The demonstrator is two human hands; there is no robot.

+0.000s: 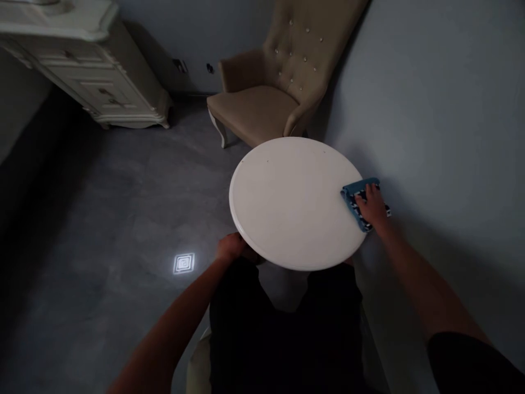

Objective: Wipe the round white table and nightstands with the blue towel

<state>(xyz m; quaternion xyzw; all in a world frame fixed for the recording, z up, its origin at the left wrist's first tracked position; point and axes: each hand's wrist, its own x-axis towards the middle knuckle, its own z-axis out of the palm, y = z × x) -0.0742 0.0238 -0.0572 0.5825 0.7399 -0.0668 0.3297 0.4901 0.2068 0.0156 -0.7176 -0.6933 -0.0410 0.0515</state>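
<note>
A round white table (293, 205) stands right in front of my knees. At its right edge my right hand (372, 207) grips and presses a folded blue cloth (351, 190) with a dark, white-patterned side. Part of the cloth lies on the tabletop and part reaches over the rim. My left hand (232, 247) is low at the table's near left edge, beside my left knee. Its fingers go out of sight beneath the rim, so whether they grip anything is hidden. Small dark specks mark the far part of the tabletop.
Behind the table stands a tan tufted armchair (254, 112). A white cabinet (102, 82) is at the far left. The grey wall (443, 137) runs close along the right. A bright square pattern (184, 263) shows on the dark grey floor (135, 197).
</note>
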